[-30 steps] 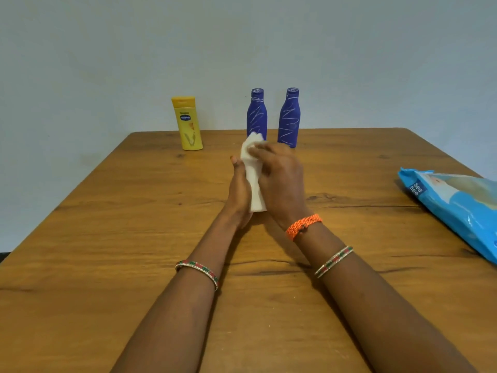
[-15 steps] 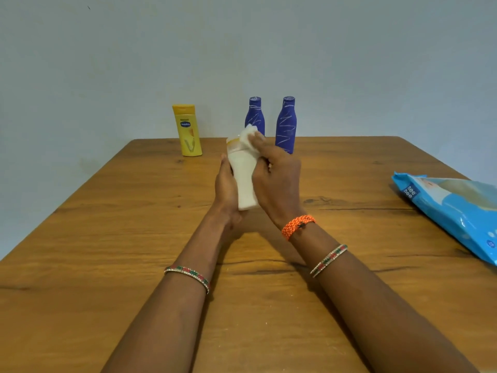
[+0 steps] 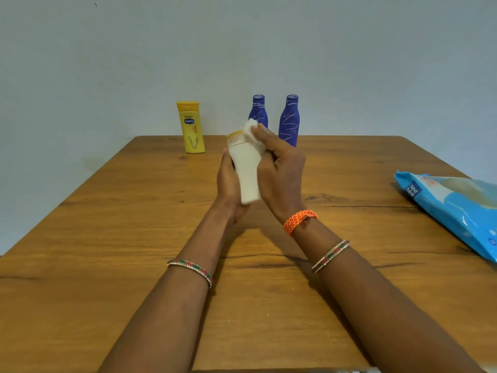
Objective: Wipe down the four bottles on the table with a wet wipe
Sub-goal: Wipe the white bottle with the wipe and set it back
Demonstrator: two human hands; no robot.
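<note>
Wiping a white bottle [image 3: 247, 173]
Left hand [image 3: 228, 192] grips it; right hand [image 3: 279, 170] pinches the wet wipe [image 3: 251, 130] at its 12 o'clock end.

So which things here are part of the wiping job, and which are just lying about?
Job:
white bottle, held by left hand
wet wipe, under right hand
yellow bottle
two blue bottles

Lying about:
blue wipes pack

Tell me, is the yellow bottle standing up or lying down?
Standing. The yellow bottle is upright near the far edge of the table, cap on top, no hand touching it.
</note>
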